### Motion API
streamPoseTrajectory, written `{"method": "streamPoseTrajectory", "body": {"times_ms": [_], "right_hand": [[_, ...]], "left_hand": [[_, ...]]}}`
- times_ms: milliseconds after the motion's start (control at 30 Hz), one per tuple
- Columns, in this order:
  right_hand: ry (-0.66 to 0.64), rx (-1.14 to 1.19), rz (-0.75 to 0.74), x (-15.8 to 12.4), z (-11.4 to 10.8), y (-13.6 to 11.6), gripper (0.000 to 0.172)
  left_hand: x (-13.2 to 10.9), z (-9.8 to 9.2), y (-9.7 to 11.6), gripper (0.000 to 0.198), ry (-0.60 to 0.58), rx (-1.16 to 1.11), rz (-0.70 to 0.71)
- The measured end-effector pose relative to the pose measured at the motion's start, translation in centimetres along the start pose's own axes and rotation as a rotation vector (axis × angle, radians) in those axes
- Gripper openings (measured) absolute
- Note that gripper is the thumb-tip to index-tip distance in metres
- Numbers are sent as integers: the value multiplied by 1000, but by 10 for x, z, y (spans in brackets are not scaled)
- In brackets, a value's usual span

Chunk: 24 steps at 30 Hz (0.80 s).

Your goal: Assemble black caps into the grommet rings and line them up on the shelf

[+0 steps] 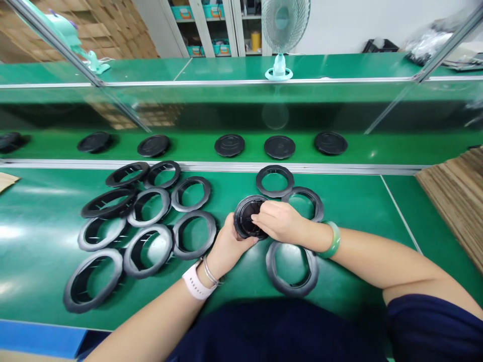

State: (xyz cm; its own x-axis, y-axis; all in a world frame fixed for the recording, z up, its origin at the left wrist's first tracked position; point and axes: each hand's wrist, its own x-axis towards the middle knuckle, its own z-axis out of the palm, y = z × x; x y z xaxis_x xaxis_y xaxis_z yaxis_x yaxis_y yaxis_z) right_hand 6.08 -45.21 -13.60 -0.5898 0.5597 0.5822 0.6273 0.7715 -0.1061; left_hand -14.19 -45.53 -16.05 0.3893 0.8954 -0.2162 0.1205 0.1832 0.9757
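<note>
My left hand [234,240] is closed round the rim of a black round plastic part [240,219], which it holds tilted above the green table. My right hand [281,220] reaches into the hollow of this part from the right, fingers pinched together. Whatever lies between those fingertips is hidden. Just behind and to the right are two black plastic rings [275,181], touching or overlapping. Another black ring [292,290] lies in front of my right wrist. On the left, several similar rings [195,234] lie in a loose group, some leaning on others.
Beyond the metal rail [211,166], several black round discs [279,147] sit on a green belt-like strip [196,146]. A fan [279,67] stands on the shelf behind. Stacked cardboard [458,201] borders the right side. A clear panel crosses above the strip.
</note>
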Motion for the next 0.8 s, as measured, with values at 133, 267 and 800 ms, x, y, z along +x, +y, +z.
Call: {"method": "streamPoseTrajectory", "body": {"times_ms": [133,267,800], "right_hand": [[-24,49,85,-1,2,-1,22],[-56,108,151,-3,1,-1,19],[-130,120,175,-2,-5,-4,16]], "left_hand": [[-2,0,0,61,-5,41,9],[-4,1,1,56,-15,58,14],[-5,0,5,54,-46,46,1]]}}
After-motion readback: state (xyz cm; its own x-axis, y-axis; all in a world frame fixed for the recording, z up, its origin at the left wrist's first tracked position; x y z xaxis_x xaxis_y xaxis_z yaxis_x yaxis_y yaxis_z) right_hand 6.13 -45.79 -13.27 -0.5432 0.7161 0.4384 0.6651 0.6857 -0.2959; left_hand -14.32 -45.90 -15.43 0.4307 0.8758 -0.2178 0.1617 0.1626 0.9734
